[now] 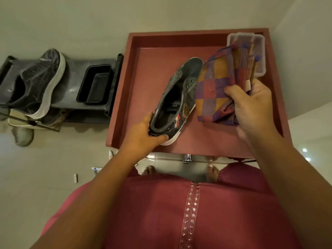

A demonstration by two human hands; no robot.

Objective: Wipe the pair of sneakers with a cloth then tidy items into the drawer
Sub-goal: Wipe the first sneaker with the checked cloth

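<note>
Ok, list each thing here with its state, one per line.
Left hand: grips sneaker heel.
Right hand: grips cloth.
Sneaker: held over drawer, opening up.
Cloth: bunched, against sneaker's side.
Drawer: pulled open.
Box: in drawer, lid on.
Second sneaker: on rack.
Tub: on rack.

— What colour is the drawer (143, 56)?
— A dull brick red, inside and on its rim. The garment (161, 212) of the person is a similar maroon, with a strip of small pale studs down its middle.

— And the cloth (217, 90)?
— Checked: squares of mustard orange, purple and dark red, with fine stripes through them.

— The sneaker (177, 97) beside it?
— Dark grey with a white sole edge and a patch of red and white near the heel. The second sneaker (39, 81) is the same grey with a thick white sole, on a black rack (71, 76).

— The box (258, 51)?
— Clear plastic.
</note>
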